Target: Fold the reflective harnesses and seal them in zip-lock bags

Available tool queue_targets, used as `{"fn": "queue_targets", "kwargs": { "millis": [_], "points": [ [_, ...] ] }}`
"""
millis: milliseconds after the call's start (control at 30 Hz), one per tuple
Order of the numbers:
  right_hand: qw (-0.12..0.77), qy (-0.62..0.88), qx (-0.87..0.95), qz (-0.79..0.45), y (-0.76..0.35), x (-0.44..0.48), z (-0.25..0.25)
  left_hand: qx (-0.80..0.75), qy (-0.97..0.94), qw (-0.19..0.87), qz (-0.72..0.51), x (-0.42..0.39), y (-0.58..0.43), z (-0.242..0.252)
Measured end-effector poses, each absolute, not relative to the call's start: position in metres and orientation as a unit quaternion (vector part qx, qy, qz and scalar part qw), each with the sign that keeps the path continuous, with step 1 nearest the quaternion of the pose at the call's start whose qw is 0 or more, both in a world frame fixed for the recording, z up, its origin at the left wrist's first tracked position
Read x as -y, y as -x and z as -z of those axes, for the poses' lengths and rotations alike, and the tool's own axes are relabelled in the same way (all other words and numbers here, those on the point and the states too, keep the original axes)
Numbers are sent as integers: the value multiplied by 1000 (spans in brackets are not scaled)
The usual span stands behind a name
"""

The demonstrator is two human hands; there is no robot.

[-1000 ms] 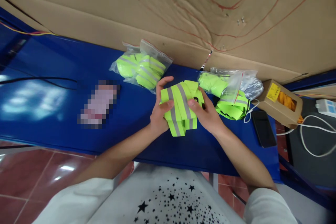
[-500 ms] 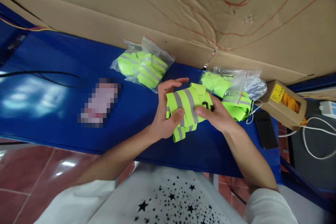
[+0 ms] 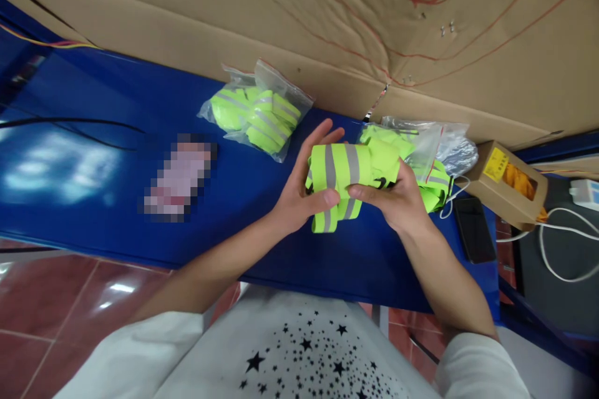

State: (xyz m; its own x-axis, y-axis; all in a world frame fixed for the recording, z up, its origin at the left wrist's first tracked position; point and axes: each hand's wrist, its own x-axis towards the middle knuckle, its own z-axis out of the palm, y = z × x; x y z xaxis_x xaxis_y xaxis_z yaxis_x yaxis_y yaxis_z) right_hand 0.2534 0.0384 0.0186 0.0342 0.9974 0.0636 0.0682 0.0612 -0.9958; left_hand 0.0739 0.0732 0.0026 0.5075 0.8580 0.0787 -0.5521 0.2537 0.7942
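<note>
Between my hands, above the blue table (image 3: pixel 224 212), is a folded neon-yellow reflective vest (image 3: pixel 340 165) with grey stripes. My left hand (image 3: pixel 299 196) grips its left side, thumb in front and some fingers reaching up behind. My right hand (image 3: pixel 403 199) is closed on the right end, thumb pressed on the front near a dark buckle-like piece. A striped strap end hangs below the bundle. Behind my right hand lie a plastic bag (image 3: pixel 425 143) and more yellow striped material (image 3: pixel 437 184). Farther back, clear zip bags (image 3: pixel 274 118) contain similar yellow striped bundles.
A pixelated object (image 3: pixel 180 177) lies on the table at left, near black cables (image 3: pixel 70 121). At right are a dark phone (image 3: pixel 473 230), a cardboard box (image 3: pixel 508 184) with orange contents and a white cable (image 3: pixel 543 249). A brown board (image 3: pixel 187 31) rises along the back.
The vest bundle has shifted slightly right and up in my hands, and its striped front has turned. My left fingers reach higher behind it. Both hands still hold it.
</note>
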Motion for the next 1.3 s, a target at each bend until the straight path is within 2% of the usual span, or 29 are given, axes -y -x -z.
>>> {"fn": "queue_targets", "kwargs": {
  "millis": [133,233,567,667,833,1067,1200,1300],
  "points": [
    [514,497,580,-391,-260,-41,-19,-204,-344,841,-364,-76,-73,1],
    [506,470,652,-312,-269,-46,-17,-200,-303,867,-340,-80,-74,3],
    [380,398,811,-200,-290,-55,-25,-188,-199,924,-266,-86,-70,3],
    [331,395,830,-213,-292,-50,-33,-212,-177,927,-253,-88,-70,4],
    [245,392,809,-361,-293,-43,-46,-264,-202,899,-284,-90,-74,12],
    [408,513,670,-348,-279,-37,-19,-260,-303,853,-336,-82,-76,14],
    [485,497,473,-542,-278,-11,6,-194,-437,825,-302,-75,-76,17],
    [519,455,372,-621,-277,11,18,-150,-577,743,-303,-73,-76,18]
  ]
}}
